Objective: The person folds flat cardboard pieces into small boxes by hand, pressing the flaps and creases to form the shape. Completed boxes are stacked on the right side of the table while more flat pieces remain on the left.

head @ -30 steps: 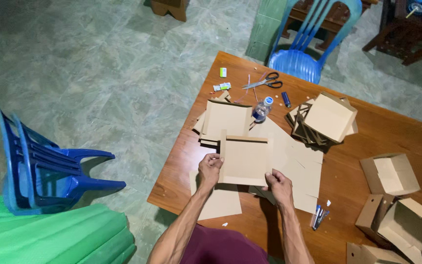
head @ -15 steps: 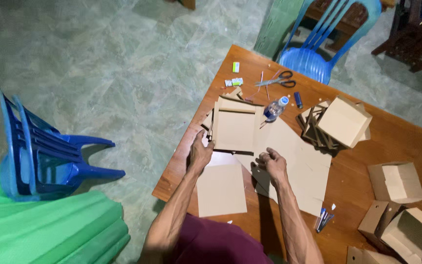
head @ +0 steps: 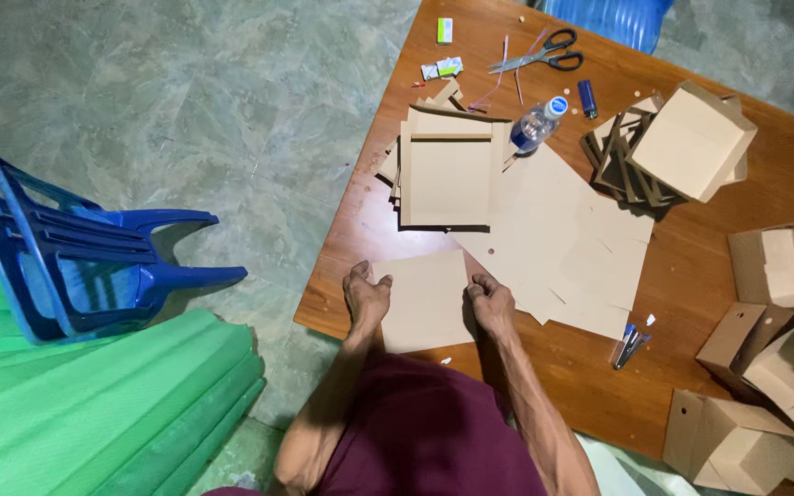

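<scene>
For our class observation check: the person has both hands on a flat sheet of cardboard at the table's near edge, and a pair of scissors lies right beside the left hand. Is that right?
Not quite. In the head view the scissors lie at the table's far end, well away from the left hand. The rest holds: the left hand and right hand rest on the flat cardboard sheet at the near edge.
</scene>
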